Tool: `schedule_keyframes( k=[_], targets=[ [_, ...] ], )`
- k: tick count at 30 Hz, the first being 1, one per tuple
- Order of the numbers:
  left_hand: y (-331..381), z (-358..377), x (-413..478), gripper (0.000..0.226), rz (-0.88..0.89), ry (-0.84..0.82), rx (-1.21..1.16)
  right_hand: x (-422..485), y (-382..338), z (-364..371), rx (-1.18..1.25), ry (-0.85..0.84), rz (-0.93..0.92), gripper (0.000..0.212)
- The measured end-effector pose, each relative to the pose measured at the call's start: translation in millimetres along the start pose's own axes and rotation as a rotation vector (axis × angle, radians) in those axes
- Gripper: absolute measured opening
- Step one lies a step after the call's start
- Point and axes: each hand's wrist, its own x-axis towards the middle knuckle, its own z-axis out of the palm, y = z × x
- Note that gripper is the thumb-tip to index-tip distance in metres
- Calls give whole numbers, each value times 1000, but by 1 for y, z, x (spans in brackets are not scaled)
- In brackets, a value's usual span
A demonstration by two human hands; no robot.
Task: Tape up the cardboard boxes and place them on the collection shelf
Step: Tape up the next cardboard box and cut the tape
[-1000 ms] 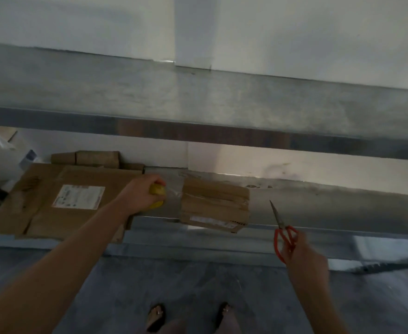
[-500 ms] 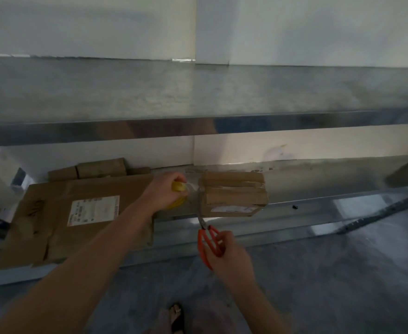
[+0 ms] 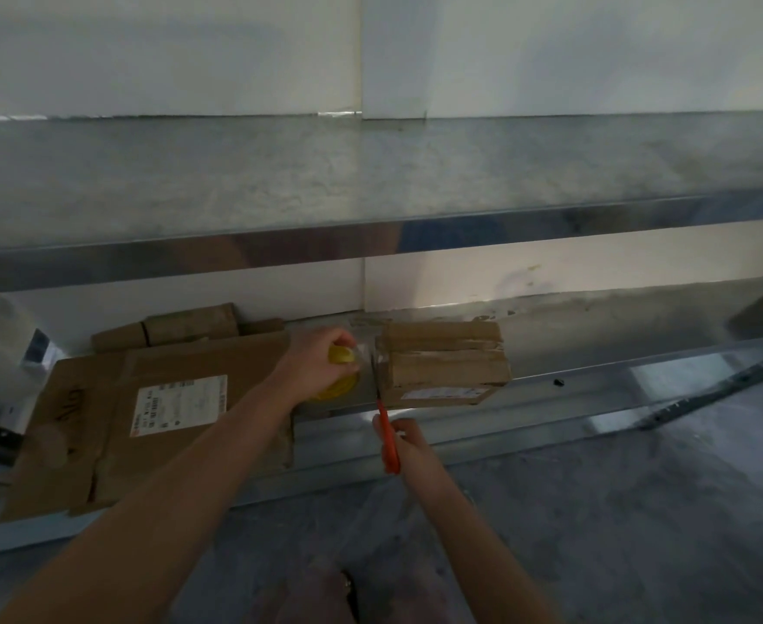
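A small brown cardboard box [image 3: 447, 362] lies on the lower metal shelf [image 3: 596, 385], its flaps folded shut. My left hand [image 3: 314, 358] grips a yellow tape roll [image 3: 341, 376] just left of the box, with a clear strip of tape [image 3: 368, 349] stretched from the roll to the box's left end. My right hand [image 3: 404, 443] holds orange-handled scissors [image 3: 386, 425], whose blades reach up into the tape strip between roll and box.
Flattened cardboard sheets [image 3: 145, 412] with a white label lie on the shelf at the left, smaller folded boxes [image 3: 177, 328] behind them. An upper metal shelf [image 3: 370, 186] overhangs. A white object [image 3: 1, 353] stands at far left. The concrete floor [image 3: 596, 533] lies below.
My right hand brought the scissors from the right in to the tape between roll and box. My left hand kept hold of the roll. The view shifted slightly.
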Motion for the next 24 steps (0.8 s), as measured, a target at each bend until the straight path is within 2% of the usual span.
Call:
schedule_keyframes(
  k=[3, 9, 12, 24],
  targets=[
    [3, 0, 0, 34, 15, 2, 14, 7, -2, 0, 21, -17, -16, 26],
    [6, -3, -1, 31, 2, 4, 9, 9, -7, -5, 10, -35, -25, 21],
    [6, -3, -1, 32, -1, 0, 16, 11, -8, -7, -26, -30, -40, 10],
    [2, 3, 6, 26, 5, -33, 65, 19, -12, -13, -115, 27, -42, 12]
  ],
)
